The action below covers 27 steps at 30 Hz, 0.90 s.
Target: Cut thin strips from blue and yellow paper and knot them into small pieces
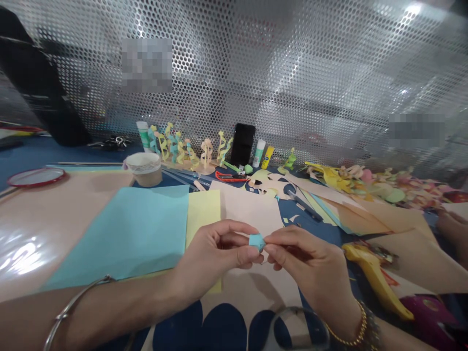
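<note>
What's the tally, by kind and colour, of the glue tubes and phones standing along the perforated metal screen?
Green-and-white plastic glue tubes: 2
Yellow plastic glue tube: 1
Black rectangular phone: 1
Total: 4

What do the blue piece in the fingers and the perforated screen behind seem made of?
Blue piece: probably paper, matte, judging by its flat color and crisp edges. Perforated screen: likely metal, silvery sheen, from its bright glints; coated plastic possible.
</note>
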Motion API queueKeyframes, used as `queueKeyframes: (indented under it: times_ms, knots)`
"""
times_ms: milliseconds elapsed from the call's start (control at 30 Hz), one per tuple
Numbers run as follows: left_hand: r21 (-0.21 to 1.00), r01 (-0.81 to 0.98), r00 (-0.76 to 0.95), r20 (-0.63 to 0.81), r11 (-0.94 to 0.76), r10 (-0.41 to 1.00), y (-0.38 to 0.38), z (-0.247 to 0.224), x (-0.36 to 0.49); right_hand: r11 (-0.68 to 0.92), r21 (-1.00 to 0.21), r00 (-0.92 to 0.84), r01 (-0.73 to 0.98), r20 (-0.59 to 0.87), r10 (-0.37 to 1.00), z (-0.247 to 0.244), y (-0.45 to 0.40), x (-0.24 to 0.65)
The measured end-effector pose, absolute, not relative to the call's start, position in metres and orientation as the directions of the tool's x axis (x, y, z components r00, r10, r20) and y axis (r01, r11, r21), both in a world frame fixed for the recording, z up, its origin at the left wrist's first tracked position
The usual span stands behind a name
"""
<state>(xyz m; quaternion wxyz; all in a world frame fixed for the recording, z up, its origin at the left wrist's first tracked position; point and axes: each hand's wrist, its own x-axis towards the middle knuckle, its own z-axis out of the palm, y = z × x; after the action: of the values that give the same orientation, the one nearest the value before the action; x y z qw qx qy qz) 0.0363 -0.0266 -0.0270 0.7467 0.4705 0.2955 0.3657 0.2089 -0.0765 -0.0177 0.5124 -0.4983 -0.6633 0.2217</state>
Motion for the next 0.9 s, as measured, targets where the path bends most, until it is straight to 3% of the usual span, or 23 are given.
queueKeyframes:
  times_ms: [733, 900]
  knots:
    - [0.897, -0.278, 0.585, -0.125, 0.343, 0.801, -0.0291, -0.0253, 0.0371, 0.537, -0.606, -0.068, 0.587, 0.624, 0.778, -0.0165, -0.0802, 0.2062]
    - [0.885, -0.305, 0.603, -0.108, 0.353, 0.79, -0.0284, -0.0271, 0.037, 0.528, -0.627, -0.039, 0.572, 0.622, 0.782, -0.0161, -0.0797, 0.2068]
